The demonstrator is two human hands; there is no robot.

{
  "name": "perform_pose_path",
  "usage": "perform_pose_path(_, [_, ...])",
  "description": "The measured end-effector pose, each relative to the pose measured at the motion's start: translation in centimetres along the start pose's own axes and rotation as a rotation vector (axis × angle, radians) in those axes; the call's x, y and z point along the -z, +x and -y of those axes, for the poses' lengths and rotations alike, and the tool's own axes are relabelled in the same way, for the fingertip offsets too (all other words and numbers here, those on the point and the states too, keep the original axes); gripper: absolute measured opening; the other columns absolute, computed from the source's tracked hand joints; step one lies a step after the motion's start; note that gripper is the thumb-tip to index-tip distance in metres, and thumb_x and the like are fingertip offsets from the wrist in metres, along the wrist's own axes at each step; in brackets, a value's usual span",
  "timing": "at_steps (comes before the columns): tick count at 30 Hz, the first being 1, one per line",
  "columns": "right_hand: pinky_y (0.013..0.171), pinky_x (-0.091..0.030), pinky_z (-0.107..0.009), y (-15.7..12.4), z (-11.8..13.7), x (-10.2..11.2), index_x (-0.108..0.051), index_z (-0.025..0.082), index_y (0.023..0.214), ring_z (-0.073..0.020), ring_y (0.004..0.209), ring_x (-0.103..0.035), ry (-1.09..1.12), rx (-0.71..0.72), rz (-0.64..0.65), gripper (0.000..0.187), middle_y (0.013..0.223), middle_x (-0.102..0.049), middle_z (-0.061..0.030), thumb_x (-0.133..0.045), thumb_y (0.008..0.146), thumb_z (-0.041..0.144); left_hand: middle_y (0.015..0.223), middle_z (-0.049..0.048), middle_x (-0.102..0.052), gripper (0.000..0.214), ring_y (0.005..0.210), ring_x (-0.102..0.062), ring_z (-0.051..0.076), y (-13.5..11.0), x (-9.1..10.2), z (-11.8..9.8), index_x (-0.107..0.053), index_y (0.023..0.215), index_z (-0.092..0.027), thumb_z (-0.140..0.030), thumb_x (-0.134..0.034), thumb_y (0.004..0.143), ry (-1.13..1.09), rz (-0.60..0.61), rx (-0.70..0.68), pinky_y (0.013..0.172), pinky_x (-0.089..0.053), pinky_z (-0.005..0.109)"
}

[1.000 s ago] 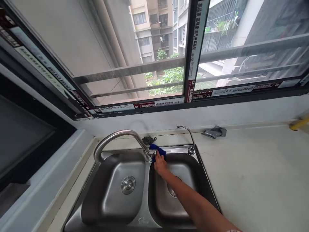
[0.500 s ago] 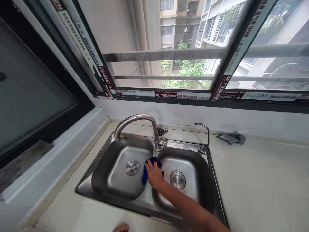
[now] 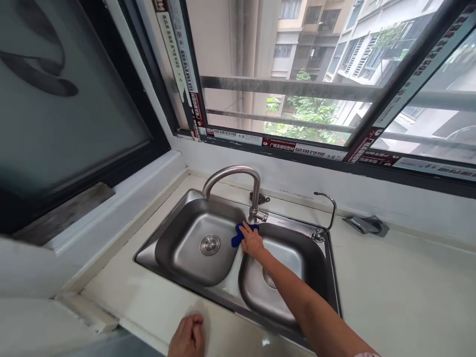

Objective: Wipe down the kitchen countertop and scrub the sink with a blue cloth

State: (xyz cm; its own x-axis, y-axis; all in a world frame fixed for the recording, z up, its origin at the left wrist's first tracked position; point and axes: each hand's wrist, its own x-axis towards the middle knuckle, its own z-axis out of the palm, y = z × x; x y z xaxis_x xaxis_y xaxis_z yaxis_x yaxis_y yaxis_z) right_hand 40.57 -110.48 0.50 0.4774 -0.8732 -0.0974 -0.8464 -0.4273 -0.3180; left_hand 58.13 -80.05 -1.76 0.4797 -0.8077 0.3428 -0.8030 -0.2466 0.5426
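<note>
Here the right hand (image 3: 253,243) presses a blue cloth (image 3: 240,234) against the divider ridge of the stainless double sink (image 3: 156,233), just below the base of the gooseneck faucet (image 3: 238,181) — fingers closed over the cloth. The left hand (image 3: 188,337) rests on the pale countertop (image 3: 390,292) at the front edge, fingers curled — holding nothing.

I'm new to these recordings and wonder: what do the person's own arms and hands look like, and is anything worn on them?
Both hands are bare: no gloves, rings or watch show. The right hand leads back along a long bare forearm, with only a sliver of pale patterned sleeve at the bottom edge. Of the left hand just the knuckles and wrist show, with no sleeve in view.
</note>
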Motion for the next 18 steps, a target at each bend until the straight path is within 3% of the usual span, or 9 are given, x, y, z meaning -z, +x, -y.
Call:
perform_pose_path(5, [0.110, -0.041, -0.043, -4.2, 2.0, -2.5, -0.054, 0.023, 0.150, -0.0280, 0.129, -0.054, 0.049, 0.154, 0.082, 0.060, 0.166, -0.043, -0.0073, -0.051, 0.090, 0.021, 0.077, 0.0012, -0.074, 0.028, 0.064, -0.065, 0.015, 0.0, 0.3, -1.6, -0.068, 0.080, -0.024, -0.028, -0.044, 0.095, 0.008, -0.023, 0.033, 0.056, -0.042, 0.030])
perform_pose_path(10, [0.114, -0.040, -0.047, -8.7, 4.2, -4.5, -0.049, 0.026, 0.154, -0.0306, 0.137, -0.052, 0.125, 0.237, 0.158, 0.069, 0.168, -0.039, -0.0070, -0.055, 0.086, 0.021, 0.076, 0.0005, -0.072, 0.028, 0.061, -0.060, 0.015, 0.1, 0.3, -1.9, -0.067, 0.079, -0.024, -0.025, -0.043, 0.094, -0.036, -0.015, 0.091, 0.056, -0.038, 0.032])
perform_pose_path(14, [0.116, -0.042, -0.050, -10.8, 4.9, -4.7, -0.042, 0.030, 0.160, -0.0321, 0.140, -0.052, 0.188, 0.240, 0.222, 0.077, 0.172, -0.032, -0.0038, -0.055, 0.084, 0.021, 0.084, 0.0020, -0.073, 0.029, 0.073, -0.063, 0.017, -0.1, -0.3, -1.9, -0.067, 0.082, -0.023, -0.026, -0.042, 0.096, -0.028, 0.012, 0.141, 0.068, -0.041, 0.032])
perform_pose_path(18, [0.123, -0.036, -0.050, -12.6, 4.5, -4.2, -0.048, 0.032, 0.156, -0.0286, 0.147, -0.048, 0.307, 0.308, 0.285, 0.074, 0.171, -0.032, -0.0011, -0.053, 0.083, 0.020, 0.091, 0.0030, -0.074, 0.030, 0.078, -0.063, 0.017, -0.1, -0.5, -1.8, -0.068, 0.086, -0.022, -0.025, -0.040, 0.098, -0.013, 0.059, 0.187, 0.073, -0.040, 0.033])
